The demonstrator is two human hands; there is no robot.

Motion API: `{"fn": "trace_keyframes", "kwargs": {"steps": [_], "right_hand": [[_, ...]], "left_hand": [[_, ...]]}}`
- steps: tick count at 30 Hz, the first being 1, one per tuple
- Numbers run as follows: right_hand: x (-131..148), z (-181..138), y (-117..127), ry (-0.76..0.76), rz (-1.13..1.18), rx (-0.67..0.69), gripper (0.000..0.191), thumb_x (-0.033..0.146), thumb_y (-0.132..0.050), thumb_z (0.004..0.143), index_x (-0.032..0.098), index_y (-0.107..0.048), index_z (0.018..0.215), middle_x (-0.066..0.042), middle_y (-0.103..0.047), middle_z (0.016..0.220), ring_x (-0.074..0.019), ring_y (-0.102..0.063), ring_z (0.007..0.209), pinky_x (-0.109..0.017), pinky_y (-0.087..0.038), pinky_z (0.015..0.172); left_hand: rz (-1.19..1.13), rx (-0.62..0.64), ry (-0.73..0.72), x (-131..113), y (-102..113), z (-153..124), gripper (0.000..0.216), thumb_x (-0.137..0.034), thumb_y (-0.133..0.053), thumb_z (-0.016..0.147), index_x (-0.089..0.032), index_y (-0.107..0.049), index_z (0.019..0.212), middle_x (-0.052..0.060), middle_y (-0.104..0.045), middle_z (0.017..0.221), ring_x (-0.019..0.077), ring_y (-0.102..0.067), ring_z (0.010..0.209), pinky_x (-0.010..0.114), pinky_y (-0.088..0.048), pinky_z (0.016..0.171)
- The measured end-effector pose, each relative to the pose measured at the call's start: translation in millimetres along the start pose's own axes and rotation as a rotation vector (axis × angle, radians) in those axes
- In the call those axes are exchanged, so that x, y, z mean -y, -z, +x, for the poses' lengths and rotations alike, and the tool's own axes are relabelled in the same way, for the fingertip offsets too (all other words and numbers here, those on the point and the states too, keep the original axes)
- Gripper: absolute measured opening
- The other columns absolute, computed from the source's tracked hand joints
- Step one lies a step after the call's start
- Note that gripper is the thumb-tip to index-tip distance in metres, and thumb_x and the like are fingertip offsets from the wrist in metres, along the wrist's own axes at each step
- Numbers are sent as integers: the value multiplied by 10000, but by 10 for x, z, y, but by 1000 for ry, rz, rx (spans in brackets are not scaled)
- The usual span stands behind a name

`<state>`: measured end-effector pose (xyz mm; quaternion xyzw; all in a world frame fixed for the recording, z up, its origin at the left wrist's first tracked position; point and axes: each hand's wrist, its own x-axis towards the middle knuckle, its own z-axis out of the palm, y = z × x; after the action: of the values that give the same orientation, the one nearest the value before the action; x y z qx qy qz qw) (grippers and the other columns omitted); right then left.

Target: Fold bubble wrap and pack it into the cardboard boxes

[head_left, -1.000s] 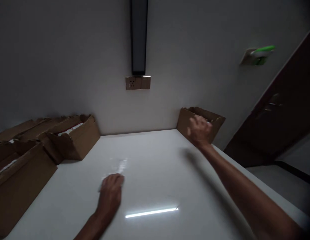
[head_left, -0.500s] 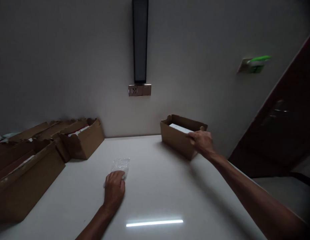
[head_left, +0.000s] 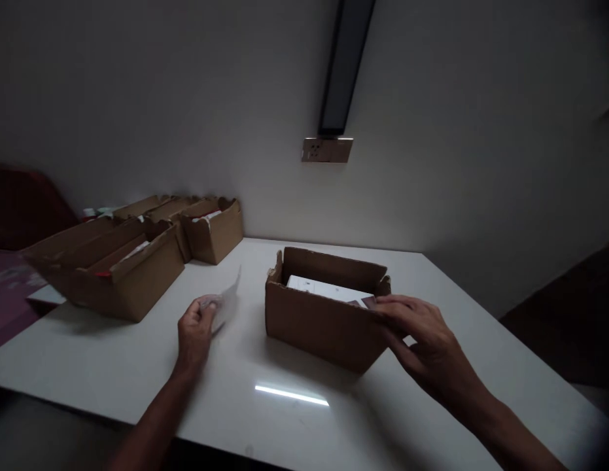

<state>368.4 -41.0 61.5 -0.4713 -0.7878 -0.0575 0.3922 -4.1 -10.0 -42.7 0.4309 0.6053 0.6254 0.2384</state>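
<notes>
My left hand (head_left: 197,327) is closed around the lower part of a clear bubble-wrap piece (head_left: 229,302), which stands up above the table. At the right end of an open cardboard box (head_left: 316,330), my right hand (head_left: 417,327) grips the corner, fingers over the rim and thumb low on the outside. Inside that box lies a white box (head_left: 324,289) with small dark print; its lower part is hidden by the front wall.
Several open cardboard boxes (head_left: 150,284) with white and red items stand at the table's left. The white table (head_left: 226,399) meets the wall behind. On the wall are a socket plate (head_left: 327,150) and a long dark panel (head_left: 346,69).
The cardboard box in my right hand has come nearer, away from the wall. My left hand has lifted the bubble wrap off the table. The view has turned left.
</notes>
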Motion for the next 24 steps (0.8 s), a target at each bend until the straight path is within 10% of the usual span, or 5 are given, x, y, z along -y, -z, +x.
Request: {"fn": "trace_keyframes", "kwargs": {"steps": [7,13,24], "right_hand": [[-31,-394,-151,-330,102,-336,908,618,-711,737,365,-338,1525,-82,-412,1556,-406,-485,1332,-610,-420,1082],[-328,-617,-594,-653,422,188,775,620,-730,707,208,-560,1342,-139,-678,1264,-356,-670,1082,-423,-589,852],[-27,-377,-766,-619,207,435,450,623,-593,799,224,-773,906,-124,-787,991,-343,-722,952,-421,-556,800]], "left_hand": [[-687,75,411,-80,442,-252,350,-326,-826,606,-164,-686,884,11,-731,823,173,-664,769,262,-525,708],[-932,192,520,-274,383,-280,307,-237,-874,556,-155,-709,802,5,-727,785,160,-675,745,260,-521,740],[-1051,510,657,-305,385,-580,381,-218,-876,584,-181,-529,738,-26,-618,700,120,-590,655,229,-451,642]]}}
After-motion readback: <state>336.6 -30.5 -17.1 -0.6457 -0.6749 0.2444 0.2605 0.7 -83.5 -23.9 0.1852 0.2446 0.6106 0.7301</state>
